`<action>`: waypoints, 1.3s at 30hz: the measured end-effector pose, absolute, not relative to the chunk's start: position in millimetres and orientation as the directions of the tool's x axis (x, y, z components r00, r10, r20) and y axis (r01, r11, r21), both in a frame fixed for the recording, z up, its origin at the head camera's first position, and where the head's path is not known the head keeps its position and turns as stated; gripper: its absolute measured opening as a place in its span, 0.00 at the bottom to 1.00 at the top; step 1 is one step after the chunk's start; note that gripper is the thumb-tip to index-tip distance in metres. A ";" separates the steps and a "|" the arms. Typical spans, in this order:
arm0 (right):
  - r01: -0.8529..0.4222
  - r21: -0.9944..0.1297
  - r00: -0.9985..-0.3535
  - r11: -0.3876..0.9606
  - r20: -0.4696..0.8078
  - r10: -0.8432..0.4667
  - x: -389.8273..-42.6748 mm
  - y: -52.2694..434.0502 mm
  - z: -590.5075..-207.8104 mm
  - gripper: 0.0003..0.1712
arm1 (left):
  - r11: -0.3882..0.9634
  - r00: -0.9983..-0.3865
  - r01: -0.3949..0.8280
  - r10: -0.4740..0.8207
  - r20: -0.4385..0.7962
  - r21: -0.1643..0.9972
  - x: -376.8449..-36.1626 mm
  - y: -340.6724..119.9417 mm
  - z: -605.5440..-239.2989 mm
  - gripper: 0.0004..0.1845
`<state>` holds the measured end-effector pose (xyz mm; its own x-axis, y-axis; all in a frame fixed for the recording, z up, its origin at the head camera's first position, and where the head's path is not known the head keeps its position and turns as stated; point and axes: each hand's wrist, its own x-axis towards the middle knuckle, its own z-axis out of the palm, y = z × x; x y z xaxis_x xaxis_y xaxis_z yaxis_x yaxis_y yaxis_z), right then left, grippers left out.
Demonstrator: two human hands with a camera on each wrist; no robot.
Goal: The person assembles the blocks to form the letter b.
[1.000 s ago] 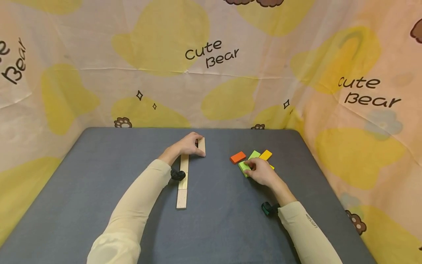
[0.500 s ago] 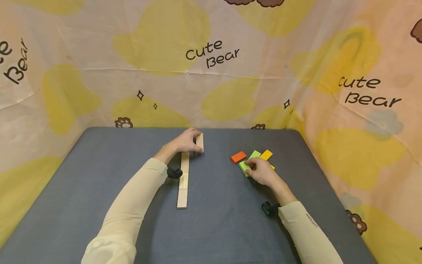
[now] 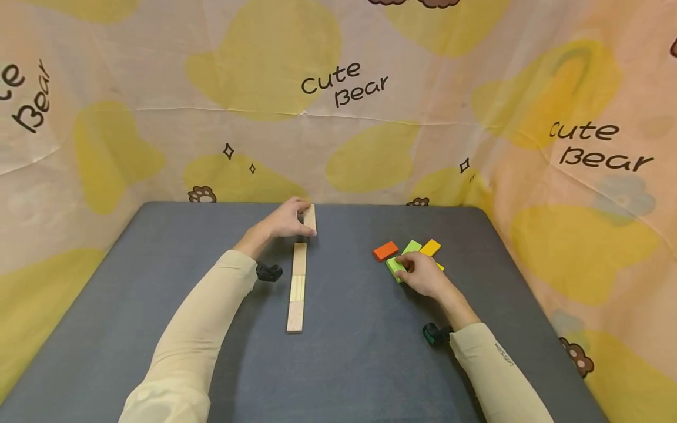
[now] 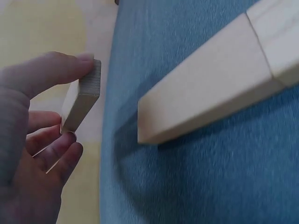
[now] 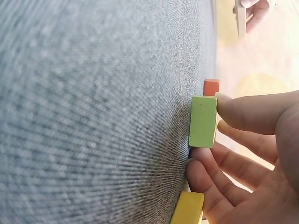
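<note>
My left hand [image 3: 288, 220] pinches a plain wooden block [image 3: 309, 218] between thumb and fingers, lifted just beyond the far end of a row of wooden blocks [image 3: 297, 286] lying end to end on the grey table [image 3: 158, 264]. In the left wrist view the wooden block [image 4: 80, 95] is clear of the row of blocks [image 4: 210, 93]. My right hand [image 3: 423, 275] grips a green block [image 3: 394, 267] at the near edge of a cluster of coloured blocks. In the right wrist view the green block [image 5: 203, 121] sits between thumb and fingers.
An orange block [image 3: 385, 251], a second green block [image 3: 411, 247] and a yellow block [image 3: 430, 247] lie beside my right hand. A yellow block [image 5: 187, 207] shows under the fingers. A printed cloth backdrop [image 3: 338, 100] walls the table's far and right sides.
My left hand has carried the wooden block away from me and slightly left, past the far end of the row. My right hand has stayed on the green block.
</note>
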<state>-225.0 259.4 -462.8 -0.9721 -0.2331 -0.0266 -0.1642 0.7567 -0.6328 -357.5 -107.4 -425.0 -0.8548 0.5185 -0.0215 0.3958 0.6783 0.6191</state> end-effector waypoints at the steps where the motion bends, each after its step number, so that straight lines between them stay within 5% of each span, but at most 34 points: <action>1: -0.163 -0.632 -0.972 0.758 -0.028 -0.232 -225.1 259.4 -462.8 0.20 | 0.677 -0.857 0.392 0.515 -0.020 0.622 -357.9 -109.4 -424.8 0.48; 39: -0.175 -0.633 -0.972 0.754 -0.011 -0.235 -221.5 257.0 -462.0 0.20 | 0.668 -0.888 0.270 0.451 -0.089 0.693 -356.5 -132.5 -457.6 0.42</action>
